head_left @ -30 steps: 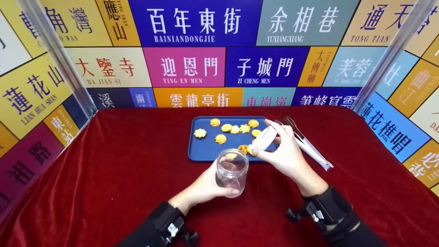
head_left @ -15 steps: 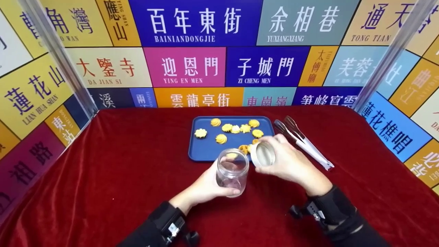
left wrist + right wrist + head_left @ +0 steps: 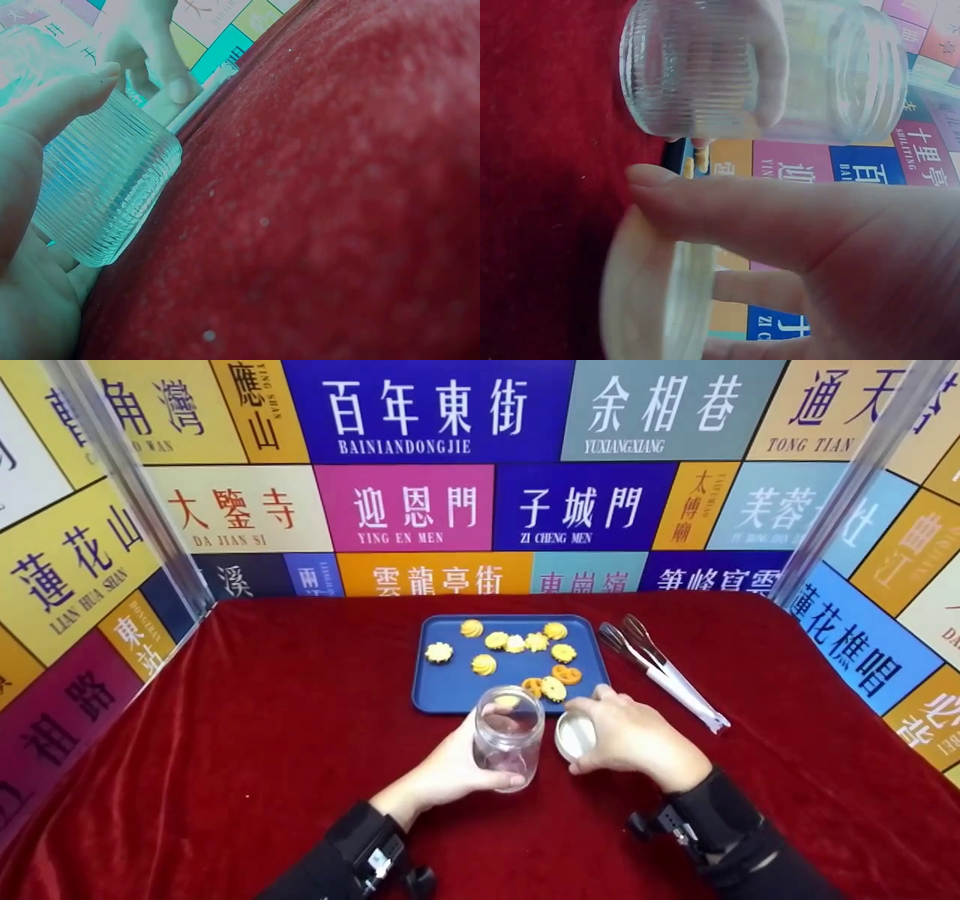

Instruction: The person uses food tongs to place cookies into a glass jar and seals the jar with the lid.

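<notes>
My left hand (image 3: pixel 442 771) grips a clear glass jar (image 3: pixel 517 746) round its side, the thumb across the front. The jar stands upright and uncovered, with ribbed lower walls (image 3: pixel 112 180) and a threaded neck (image 3: pixel 870 75). Just to its right, my right hand (image 3: pixel 637 739) pinches a whitish round lid (image 3: pixel 576 736) by its edge, thumb on one side and fingers on the other. The lid's hollow inner side faces up and it is low over the red cloth. Behind the jar lies a blue tray (image 3: pixel 450 690) bearing several yellow cookies (image 3: pixel 484 664) and pretzel-shaped biscuits (image 3: pixel 567 674).
Metal tongs with white handles (image 3: pixel 686 694) lie right of the tray, their tips pointing away. A red velvet cloth (image 3: pixel 262 720) covers the table. Clear upright posts (image 3: pixel 142 502) stand at the back corners, before a wall of coloured name panels (image 3: pixel 427 412).
The right hand has brought the lid down from over the tray to beside the jar, turning its inner side upward. More biscuits on the tray now show. The left hand and jar stay put.
</notes>
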`<action>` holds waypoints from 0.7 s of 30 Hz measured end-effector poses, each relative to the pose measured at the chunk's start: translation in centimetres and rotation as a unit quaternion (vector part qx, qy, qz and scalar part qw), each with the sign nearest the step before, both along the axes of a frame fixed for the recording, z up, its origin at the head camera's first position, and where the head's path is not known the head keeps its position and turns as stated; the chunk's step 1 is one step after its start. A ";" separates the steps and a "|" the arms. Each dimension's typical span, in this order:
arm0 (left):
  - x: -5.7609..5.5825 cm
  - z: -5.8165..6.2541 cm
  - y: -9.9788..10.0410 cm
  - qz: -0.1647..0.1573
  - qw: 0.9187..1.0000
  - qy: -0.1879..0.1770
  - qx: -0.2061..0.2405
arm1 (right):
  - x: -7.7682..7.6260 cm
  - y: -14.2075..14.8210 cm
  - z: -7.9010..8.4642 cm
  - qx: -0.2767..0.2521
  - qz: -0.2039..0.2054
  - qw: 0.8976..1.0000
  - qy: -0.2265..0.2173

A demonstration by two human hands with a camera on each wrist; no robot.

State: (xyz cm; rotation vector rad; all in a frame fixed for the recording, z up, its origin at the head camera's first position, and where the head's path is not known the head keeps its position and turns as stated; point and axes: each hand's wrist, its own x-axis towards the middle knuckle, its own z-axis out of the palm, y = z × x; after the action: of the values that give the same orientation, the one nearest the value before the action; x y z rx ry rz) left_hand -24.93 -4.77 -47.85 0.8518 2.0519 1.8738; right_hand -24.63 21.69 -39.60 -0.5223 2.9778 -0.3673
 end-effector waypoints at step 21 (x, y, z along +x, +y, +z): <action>0.0 0.0 -0.1 0.006 1.000 0.010 -0.010 | -0.4 -0.1 -0.9 0.045 0.015 0.998 -0.028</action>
State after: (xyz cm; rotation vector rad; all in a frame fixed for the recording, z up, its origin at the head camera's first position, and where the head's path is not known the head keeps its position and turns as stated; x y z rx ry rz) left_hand -24.94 -4.87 -47.84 0.8575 2.0877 1.8556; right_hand -25.07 21.61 -40.50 -0.5368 2.9134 -0.2394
